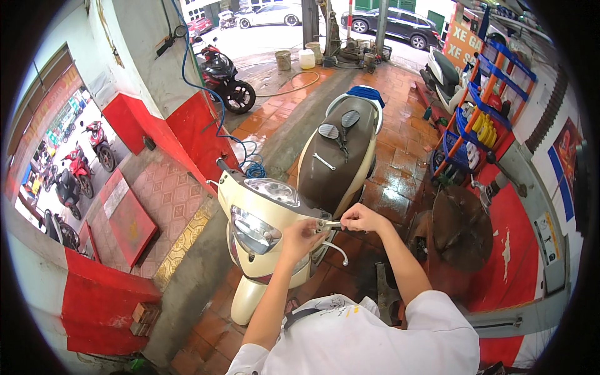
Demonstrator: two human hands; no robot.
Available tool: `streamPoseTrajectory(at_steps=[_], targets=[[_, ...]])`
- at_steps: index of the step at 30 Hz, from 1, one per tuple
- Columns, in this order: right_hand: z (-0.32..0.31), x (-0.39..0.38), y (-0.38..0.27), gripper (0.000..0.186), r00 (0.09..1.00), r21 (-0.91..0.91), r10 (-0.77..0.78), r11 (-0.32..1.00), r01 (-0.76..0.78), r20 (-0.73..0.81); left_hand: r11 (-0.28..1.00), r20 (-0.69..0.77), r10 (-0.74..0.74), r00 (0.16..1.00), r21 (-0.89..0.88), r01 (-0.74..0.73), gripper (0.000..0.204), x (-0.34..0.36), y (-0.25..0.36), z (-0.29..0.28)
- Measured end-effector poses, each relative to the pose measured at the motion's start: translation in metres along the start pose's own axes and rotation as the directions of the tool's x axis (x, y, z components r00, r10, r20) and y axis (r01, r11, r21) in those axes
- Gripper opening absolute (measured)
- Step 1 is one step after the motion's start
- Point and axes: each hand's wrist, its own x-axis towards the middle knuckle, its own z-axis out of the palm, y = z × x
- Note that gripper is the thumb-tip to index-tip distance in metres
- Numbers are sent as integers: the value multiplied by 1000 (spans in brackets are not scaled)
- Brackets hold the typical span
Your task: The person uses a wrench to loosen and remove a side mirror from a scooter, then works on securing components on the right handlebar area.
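Note:
A cream scooter (256, 269) stands before me with its headlight end nearest. My left hand (301, 236) is at the handlebar's near end, its fingers closed around a small light-coloured part beside the brake lever (338, 252). Against the same spot my right hand (362, 220) is closed in a pinch; a short metal piece shows between the two hands, its kind too small to tell. On the brown seat (331, 134) lie two rear-view mirrors (329, 131) and an open-ended wrench (324, 161).
To the right stand an orange and blue rack (475, 106) of bottles and a round dark metal disc (463, 228). A blue air hose (220, 119) hangs by the left pillar. A red and black motorbike (224, 78) is parked beyond it. The tiled floor looks wet.

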Motion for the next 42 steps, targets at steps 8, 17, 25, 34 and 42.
streamPoseTrajectory(at_steps=[8,17,25,34,42], targets=[[100,-42,12,23,907,308,152,951,-26,-392,998,-45,57,997,-6,-58,33,-1,-11,8],[162,-39,12,25,827,422,240,906,-4,-507,998,-40,37,999,-56,-39,34,0,-23,9],[211,-11,15,25,759,681,360,717,147,-543,998,-26,-48,999,-39,47,31,-3,-10,7],[139,-43,14,30,895,597,329,797,-93,-301,998,-39,54,998,-32,-55,34,-1,-14,7],[-34,32,2,22,941,-207,312,937,-281,135,998,20,-22,1000,-51,23,33,2,-17,12]])
